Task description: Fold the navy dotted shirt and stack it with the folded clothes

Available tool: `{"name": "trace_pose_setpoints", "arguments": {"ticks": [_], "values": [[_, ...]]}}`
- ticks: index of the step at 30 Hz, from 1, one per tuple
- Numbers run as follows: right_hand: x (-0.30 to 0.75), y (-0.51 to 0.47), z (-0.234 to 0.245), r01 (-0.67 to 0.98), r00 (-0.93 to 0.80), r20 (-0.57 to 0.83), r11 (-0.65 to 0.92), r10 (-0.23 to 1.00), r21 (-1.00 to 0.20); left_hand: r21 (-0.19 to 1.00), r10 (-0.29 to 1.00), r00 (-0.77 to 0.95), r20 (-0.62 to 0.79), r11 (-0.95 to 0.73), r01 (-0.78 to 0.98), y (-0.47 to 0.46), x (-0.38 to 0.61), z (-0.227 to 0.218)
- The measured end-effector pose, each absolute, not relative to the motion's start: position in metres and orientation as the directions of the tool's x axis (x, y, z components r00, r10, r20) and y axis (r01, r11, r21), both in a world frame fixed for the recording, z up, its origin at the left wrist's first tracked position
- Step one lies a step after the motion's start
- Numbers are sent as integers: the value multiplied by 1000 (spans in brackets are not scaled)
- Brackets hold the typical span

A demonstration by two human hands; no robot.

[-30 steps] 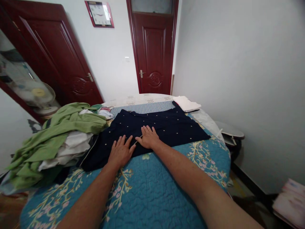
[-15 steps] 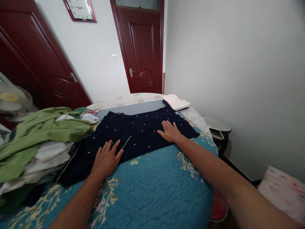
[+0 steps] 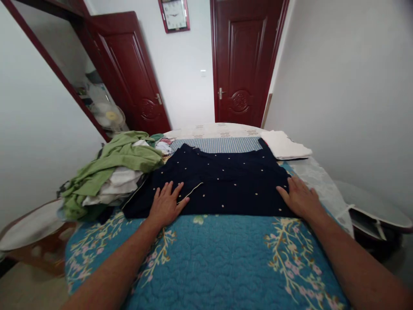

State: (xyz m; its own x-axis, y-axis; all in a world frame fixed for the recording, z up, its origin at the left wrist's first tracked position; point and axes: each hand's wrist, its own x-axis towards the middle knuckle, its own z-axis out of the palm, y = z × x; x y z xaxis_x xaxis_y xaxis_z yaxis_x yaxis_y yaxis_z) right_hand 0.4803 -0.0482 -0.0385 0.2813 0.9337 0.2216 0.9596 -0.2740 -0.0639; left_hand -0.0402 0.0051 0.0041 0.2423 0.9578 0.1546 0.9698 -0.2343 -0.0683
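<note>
Pressing flat along the near edge of a navy dotted garment (image 3: 226, 185), the left hand (image 3: 166, 204) and right hand (image 3: 300, 198) sit well apart, their fingers (image 3: 170, 188) spread and released, grasping nothing. The garment lies on a blue quilted bedspread (image 3: 219, 262) at mid-frame, its long axis running left to right, with most of its body ahead of the fingers. The left hand is nearer its white piping (image 3: 193, 191), and the right hand is at its right corner. Just left of it rises a heap of white clothes (image 3: 118, 183) under a green garment (image 3: 122, 157). Beyond lie a striped blue sheet (image 3: 216, 145) and, to the upper right, a folded white cloth (image 3: 284, 144). Farthest off stand a dark red door (image 3: 245, 64) and a wall clock (image 3: 174, 15).
</note>
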Motion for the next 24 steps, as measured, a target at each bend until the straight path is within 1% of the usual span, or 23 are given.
{"name": "trace_pose_setpoints", "arguments": {"ticks": [4,7,10,12,14,16,17,18,21,24], "values": [[483,-46,-42,951,309,229,-297,923,-86,-64,958,227,176,-219,974,4,-40,3],[482,-45,-40,941,337,222,-329,915,-76,-68,955,240,174,-232,970,5,-39,0],[477,-46,-34,939,344,208,-338,915,-65,-82,958,246,150,-236,968,9,-39,4],[474,-48,-29,939,343,204,-338,917,-58,-86,960,259,108,-250,964,16,-42,14],[471,-49,-23,941,337,217,-335,916,-47,-33,954,297,39,-295,955,29,-47,30],[469,-47,-15,938,344,232,-344,910,-42,65,939,345,-9,-344,937,50,-55,48],[468,-45,-9,934,355,231,-355,906,-45,94,933,361,2,-360,928,62,-60,57],[467,-40,-3,928,371,229,-369,900,-50,98,928,371,34,-372,923,77,-64,64],[462,-17,19,914,404,231,-399,885,-69,55,913,379,148,-390,919,127,-75,80],[457,21,43,924,382,277,-373,882,-90,79,921,354,164,-370,926,182,-79,84]]}}
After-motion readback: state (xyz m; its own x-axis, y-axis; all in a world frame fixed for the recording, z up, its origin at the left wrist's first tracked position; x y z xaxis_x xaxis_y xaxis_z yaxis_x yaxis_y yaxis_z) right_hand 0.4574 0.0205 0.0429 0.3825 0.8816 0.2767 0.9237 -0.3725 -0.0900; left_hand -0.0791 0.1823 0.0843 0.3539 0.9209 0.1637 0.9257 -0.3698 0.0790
